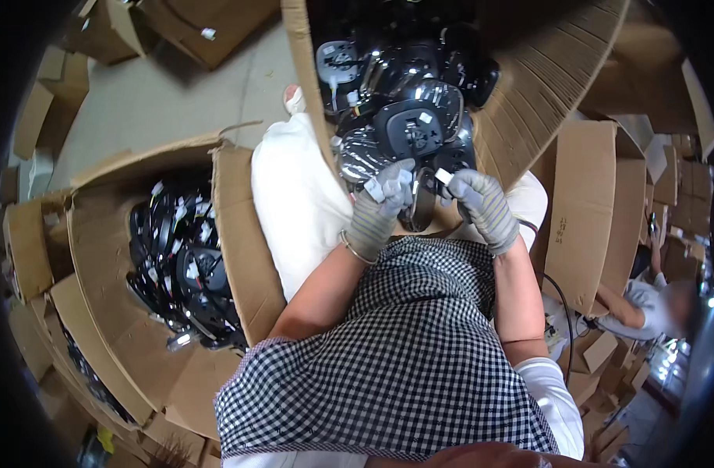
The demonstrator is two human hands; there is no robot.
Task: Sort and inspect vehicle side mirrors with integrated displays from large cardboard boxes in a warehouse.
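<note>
Cardboard crowds the room: flattened sheets and stacked cartons (587, 210) stand on the right, more boxes lie along the left edge, and a patch of grey floor (162, 97) shows at far left. We sit with a checked apron (404, 351) over our lap and white trousers (295, 195) beneath it.

Straight ahead, an open box (528, 78) leans toward us, full of black parts (411, 101) with glossy faces and short wires. A second open box (240, 234) stands to our left, holding a heap of similar black parts (185, 265) with white tags.

Both our hands wear grey knit gloves and meet just at the near edge of the far box. Our left hand (376, 210) is closed on a small white connector (387, 186), the fingers curled around it. Our right hand (482, 204) pinches a small white piece (443, 176) between thumb and forefinger. The two hands are close together, a narrow gap apart, with a dark part (421, 204) hanging between them. A thin bracelet (353, 248) circles our left wrist.

At the right edge, another person (645, 308) in a light top bends over the cartons.
</note>
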